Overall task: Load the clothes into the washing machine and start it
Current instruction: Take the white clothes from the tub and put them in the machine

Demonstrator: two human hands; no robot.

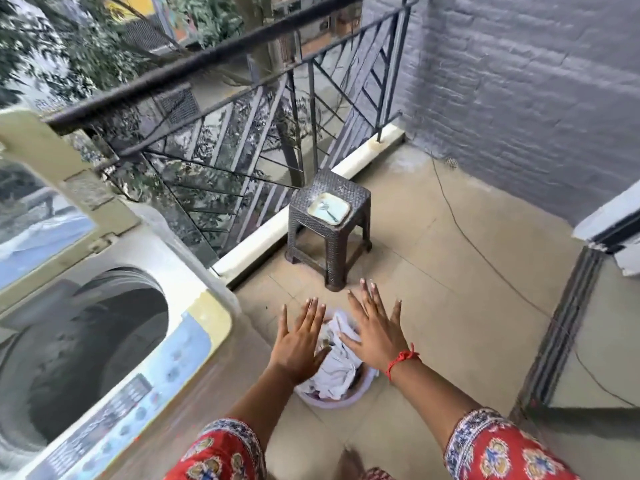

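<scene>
Tiled balcony floor (450, 271) fills the middle and right of the frame, bounded by a dark metal railing (242, 109) across the top and a grey brick wall (519, 81) at upper right. At the left edge stands the washing machine (114, 341), its lid (41, 209) raised and the drum (86, 341) open and apparently bare. Low in the centre, a pale basin (336, 401) on the floor holds the clothes (337, 355), mostly white cloth in a heap. The left hand (298, 344) and right hand (375, 332) hover above it, fingers straight and spread wide, holding nothing. A brown plastic stool (329, 223) with a small dish on top stands just beyond. Loading appears not yet begun, so the step in hand is likely gathering the laundry. To do it well, both hands should come down on either side of the heap, scoop from beneath so no loose piece trails, then swing left over the rim of the drum before letting go
</scene>
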